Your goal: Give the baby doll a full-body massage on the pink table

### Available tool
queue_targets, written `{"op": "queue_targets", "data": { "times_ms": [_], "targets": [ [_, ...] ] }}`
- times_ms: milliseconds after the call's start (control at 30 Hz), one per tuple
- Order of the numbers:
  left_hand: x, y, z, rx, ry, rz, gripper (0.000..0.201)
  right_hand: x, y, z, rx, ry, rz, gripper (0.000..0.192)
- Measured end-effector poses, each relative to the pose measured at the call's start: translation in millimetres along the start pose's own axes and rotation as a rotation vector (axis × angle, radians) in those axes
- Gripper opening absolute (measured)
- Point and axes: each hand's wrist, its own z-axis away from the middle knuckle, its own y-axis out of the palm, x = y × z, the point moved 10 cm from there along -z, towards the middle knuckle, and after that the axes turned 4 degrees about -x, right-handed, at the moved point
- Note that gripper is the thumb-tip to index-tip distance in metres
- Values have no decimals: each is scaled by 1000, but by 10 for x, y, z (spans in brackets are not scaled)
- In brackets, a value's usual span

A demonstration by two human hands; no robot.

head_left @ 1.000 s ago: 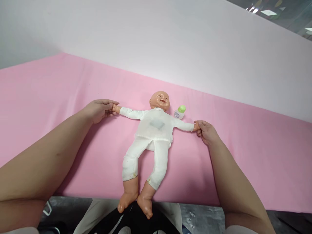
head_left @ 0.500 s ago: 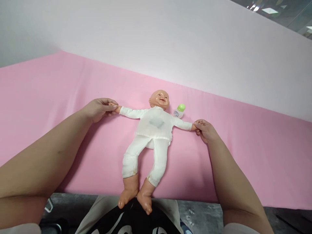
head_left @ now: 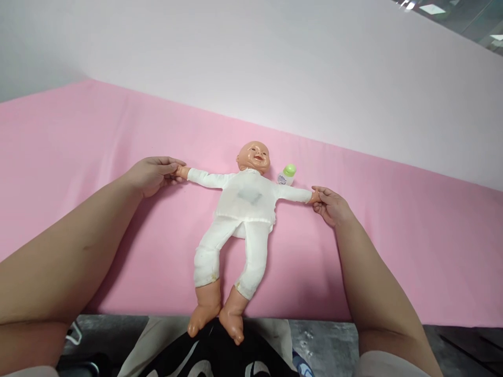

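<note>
A baby doll (head_left: 248, 201) in white cloth top and trousers lies on its back, head toward the wall and bare feet over the near table edge. Its two arms are stretched out sideways. My left hand (head_left: 155, 174) is closed on the doll's hand at the left, thumb on top. On the other side, my right hand (head_left: 330, 205) pinches the doll's other hand between thumb and fingers. A small bottle (head_left: 286, 175) with a green cap and a printed label lies beside the doll's head, just above its right-side sleeve.
Pink cloth (head_left: 157, 251) covers the table. A white wall (head_left: 236, 63) rises behind it. Below the near edge, my lap in a black patterned garment (head_left: 220, 356) sits close under the doll's feet. Grey floor (head_left: 326, 348) shows beside it.
The whole view has shifted slightly. Both my hands keep hold of the doll's hands, and its arms stay spread, with the fingers of my right hand slightly rearranged.
</note>
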Motion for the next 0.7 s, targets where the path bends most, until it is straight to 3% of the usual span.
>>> {"op": "queue_targets", "data": {
  "times_ms": [167,400,600,700],
  "targets": [
    [-14,-2,-1,40,28,48,41,15,18,38,56,27,-84,52],
    [12,-20,-50,58,64,-55,33,18,62,41,45,-6,38,42],
    [17,-21,-24,-19,37,-90,11,57,96,73,-19,-44,107,49],
    [32,15,-3,-42,0,-85,18,75,103,84,-46,-77,126,52]
  ]
}}
